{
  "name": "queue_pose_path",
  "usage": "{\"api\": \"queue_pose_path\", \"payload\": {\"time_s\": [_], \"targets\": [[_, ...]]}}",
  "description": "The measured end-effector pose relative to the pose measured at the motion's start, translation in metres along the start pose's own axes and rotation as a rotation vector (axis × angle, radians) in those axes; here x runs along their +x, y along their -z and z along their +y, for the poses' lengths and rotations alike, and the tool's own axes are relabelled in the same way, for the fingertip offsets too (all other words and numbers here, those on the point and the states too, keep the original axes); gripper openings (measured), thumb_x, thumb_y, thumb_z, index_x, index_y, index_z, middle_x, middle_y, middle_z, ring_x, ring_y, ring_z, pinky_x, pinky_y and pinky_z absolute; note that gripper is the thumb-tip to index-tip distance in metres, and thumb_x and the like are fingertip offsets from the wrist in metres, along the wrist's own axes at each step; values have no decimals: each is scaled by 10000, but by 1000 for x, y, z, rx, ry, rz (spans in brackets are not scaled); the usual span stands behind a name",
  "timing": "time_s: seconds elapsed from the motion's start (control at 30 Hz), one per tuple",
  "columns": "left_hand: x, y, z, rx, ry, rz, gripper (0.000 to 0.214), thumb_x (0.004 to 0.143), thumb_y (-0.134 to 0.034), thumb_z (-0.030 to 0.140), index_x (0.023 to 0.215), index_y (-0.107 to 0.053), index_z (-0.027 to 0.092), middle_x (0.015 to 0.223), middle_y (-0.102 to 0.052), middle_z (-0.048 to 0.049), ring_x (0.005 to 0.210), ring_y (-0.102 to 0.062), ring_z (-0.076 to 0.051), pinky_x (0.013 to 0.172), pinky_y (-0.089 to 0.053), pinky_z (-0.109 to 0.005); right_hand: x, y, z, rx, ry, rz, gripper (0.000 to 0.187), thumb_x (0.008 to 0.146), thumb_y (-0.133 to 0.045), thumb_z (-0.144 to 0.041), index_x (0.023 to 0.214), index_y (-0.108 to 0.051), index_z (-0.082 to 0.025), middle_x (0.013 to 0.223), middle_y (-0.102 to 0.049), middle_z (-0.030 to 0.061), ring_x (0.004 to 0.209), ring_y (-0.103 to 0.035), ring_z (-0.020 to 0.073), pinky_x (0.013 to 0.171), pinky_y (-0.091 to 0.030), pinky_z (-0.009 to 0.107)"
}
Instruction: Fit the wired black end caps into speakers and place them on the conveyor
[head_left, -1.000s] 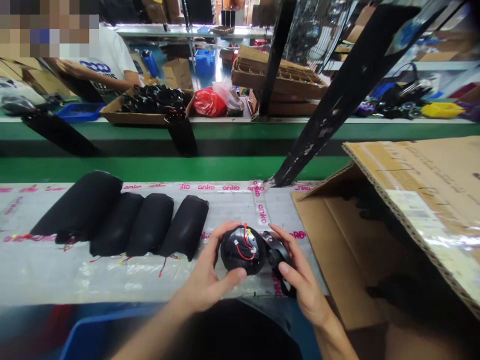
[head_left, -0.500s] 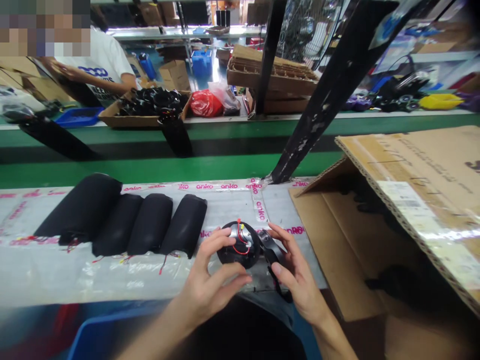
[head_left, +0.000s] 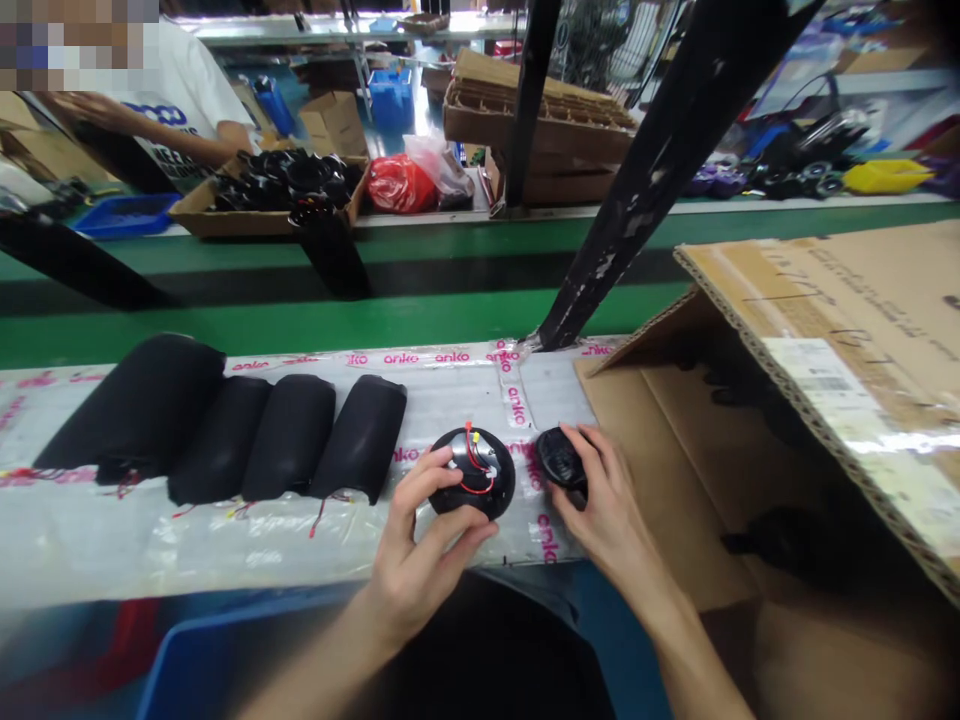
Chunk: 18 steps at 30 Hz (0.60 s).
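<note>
My left hand (head_left: 431, 535) has its thumb and fingers around the near left edge of a round black housing (head_left: 504, 490). A silvery part sits in the middle of it, with red wires and small red, yellow and white connectors. To the right of it, my right hand (head_left: 600, 490) grips a small, round black part (head_left: 559, 457) with a ribbed-looking face, low over the wrapped bench top. Its far side is hidden by my fingers. Left of my hands lie several black curved covers (head_left: 364, 430) in a row, thin wires sticking out of their near ends.
An open cardboard box (head_left: 847, 290) with dark things inside stands at the right. A slanted black post (head_left: 637, 190) rises behind the bench (head_left: 450, 395). Beyond is a green conveyor (head_left: 442, 310) and a person in a white shirt (head_left: 195, 90). A blue bin (head_left: 187, 660) is below.
My right hand has moved right, away from the round housing. The dark, long-handled thing by it is out of sight; a round black part is in its fingers now. The left hand keeps its hold.
</note>
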<state>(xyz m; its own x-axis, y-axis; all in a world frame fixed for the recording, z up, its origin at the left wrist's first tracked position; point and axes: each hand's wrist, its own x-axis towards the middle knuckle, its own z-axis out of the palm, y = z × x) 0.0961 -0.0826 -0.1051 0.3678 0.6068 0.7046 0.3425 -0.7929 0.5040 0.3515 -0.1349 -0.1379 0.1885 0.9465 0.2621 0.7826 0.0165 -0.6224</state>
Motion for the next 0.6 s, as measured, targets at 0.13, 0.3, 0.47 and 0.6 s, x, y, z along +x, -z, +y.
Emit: {"api": "queue_pose_path", "payload": {"time_s": [0.13, 0.3, 0.47, 0.6], "targets": [[1, -1, -2, -3, -21, -13, 168, 973, -794, 88, 1099, -724, 174, 1328, -577, -98, 1427, -614, -321, 1203, -594, -565, -5, 21, -30, 48, 243, 69, 511, 975, -698, -108, 1426, -649, -341, 1505, -546, 115, 1461, -542, 378, 1211, -497, 668], [1, 0, -2, 0, -11, -65, 165, 1038, -703, 106, 1188, -687, 172, 1395, -592, -126, 1502, -555, -354, 1208, -580, -604, 7, 37, -79, -41, 580, -55, 377, 991, -672, -32, 1269, -731, -280, 1265, -629, 98, 1262, -609, 293, 1062, -610, 476], [4, 1, -3, -43, -21, -41, 181, 1019, -753, 132, 1179, -676, 165, 1418, -599, -142, 1500, -565, -360, 1213, -569, -634, 29, 46, -98, -163, 611, -212, 285, 1037, -566, -7, 1193, -724, -185, 1209, -661, 141, 1136, -618, 291, 934, -611, 474], [6, -1, -8, -63, -83, 10, 226, 990, -781, 94, 1179, -677, 161, 1378, -623, -132, 1456, -606, -342, 1166, -612, -592, 37, 60, -109, -271, 597, -383, 284, 1026, -566, -2, 1165, -735, -184, 1199, -635, 139, 1057, -595, 289, 903, -584, 475]]}}
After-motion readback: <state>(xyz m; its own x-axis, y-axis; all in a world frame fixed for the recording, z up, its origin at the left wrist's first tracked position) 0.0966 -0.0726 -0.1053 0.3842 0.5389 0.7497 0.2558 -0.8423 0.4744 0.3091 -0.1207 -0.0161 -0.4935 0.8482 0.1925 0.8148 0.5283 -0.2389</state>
